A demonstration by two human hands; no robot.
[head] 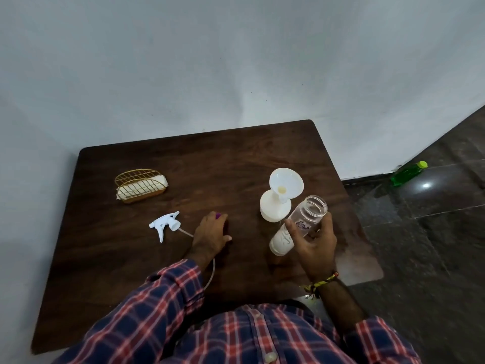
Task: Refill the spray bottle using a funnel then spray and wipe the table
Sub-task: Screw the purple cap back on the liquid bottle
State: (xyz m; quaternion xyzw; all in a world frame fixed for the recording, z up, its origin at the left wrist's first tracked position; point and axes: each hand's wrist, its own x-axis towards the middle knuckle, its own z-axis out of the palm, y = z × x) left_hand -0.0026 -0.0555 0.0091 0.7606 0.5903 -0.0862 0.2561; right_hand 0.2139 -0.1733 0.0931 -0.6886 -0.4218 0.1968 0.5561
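At the far left of the dark wooden surface (157,298) stands a gold wire holder (140,185) with a white cloth (143,189) folded inside, soft and light, easy to pinch out by its top edge for wiping. Nearer lies the white trigger sprayer head (165,224) on its side, its thin dip tube trailing toward the person; stiff plastic, best lifted by the collar. The left hand (211,236) rests over something purple, fingers curled down on it, though what it is I cannot tell. Right of centre the white spray bottle (275,209) stands upright with a white funnel (286,185) seated in its neck, probably top-heavy and easily tipped. The right hand (313,244) grips a clear refill bottle (301,225), tilted, uncapped, with white liquid; smooth and slippery, so hold mid-body.
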